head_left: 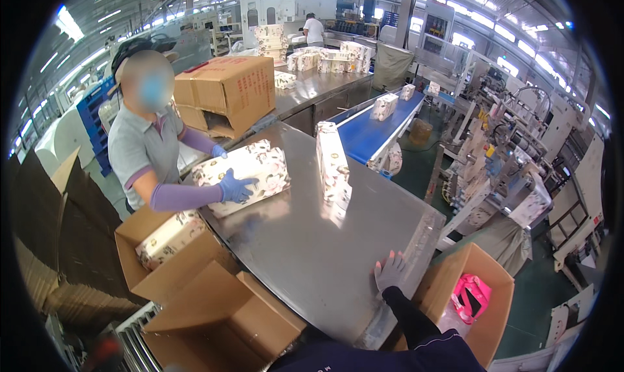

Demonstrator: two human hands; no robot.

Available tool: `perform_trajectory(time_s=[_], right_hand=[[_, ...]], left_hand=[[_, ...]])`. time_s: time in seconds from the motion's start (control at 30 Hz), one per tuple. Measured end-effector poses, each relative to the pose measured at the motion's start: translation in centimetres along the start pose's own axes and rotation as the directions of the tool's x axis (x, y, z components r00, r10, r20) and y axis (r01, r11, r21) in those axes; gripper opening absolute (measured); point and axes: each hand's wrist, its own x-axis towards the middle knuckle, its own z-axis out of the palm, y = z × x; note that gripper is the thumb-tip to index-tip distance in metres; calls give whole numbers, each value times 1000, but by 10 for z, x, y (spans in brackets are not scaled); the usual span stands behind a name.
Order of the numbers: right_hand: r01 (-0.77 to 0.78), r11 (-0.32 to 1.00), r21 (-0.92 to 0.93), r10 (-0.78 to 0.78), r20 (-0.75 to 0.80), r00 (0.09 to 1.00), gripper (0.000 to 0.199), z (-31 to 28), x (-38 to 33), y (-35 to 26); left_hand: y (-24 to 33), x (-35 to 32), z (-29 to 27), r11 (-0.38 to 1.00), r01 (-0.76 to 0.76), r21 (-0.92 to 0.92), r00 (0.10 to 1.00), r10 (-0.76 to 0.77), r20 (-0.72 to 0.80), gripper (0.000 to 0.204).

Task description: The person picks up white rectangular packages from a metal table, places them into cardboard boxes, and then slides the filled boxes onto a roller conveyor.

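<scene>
Resting palm-down on the shiny grey steel table (286,255), my right hand (390,272), grey-gloved with pinkish fingertips, is spread flat, holding nothing. Left hand out of frame, can't tell its state. Long white floral-print block of packs (333,161) sits on the table ahead-left of my right, well apart, long axis running roughly away from me. Farther left, co-worker's blue-gloved hands (235,187) touch another floral block (266,167). Beyond: flat blue conveyor belt (359,138).

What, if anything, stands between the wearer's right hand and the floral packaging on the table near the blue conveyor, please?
Nothing visible does: only steel tabletop lies between the right hand and the floral packaging. The co-worker's blue-gloved hands are off to the left.
</scene>
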Motion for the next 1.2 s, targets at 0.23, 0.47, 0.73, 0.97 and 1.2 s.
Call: perform_trajectory(time_s=[0.23,0.47,0.73,0.97,1.2], right_hand=[[339,935,102,-327,-120,937,80,14,213,-146],[-40,998,-39,52,403,914,96,28,326,-256],[-28,986,-163,66,230,971,90,4,231,-253],[536,810,238,-574,510,641,63,-81,157,-213],[856,463,-232,-805,293,515,83,-24,241,-179]], left_hand=[[-88,13,67,756,479,-445,877,-434,207,26],[-105,33,111,518,546,-658,771,-619,153,56],[-128,6,140,523,289,-802,828,-557,-65,58],[-137,22,128,241,302,-922,810,-574,115,52],[-215,-34,113,656,666,-355,746,-576,334,81]])
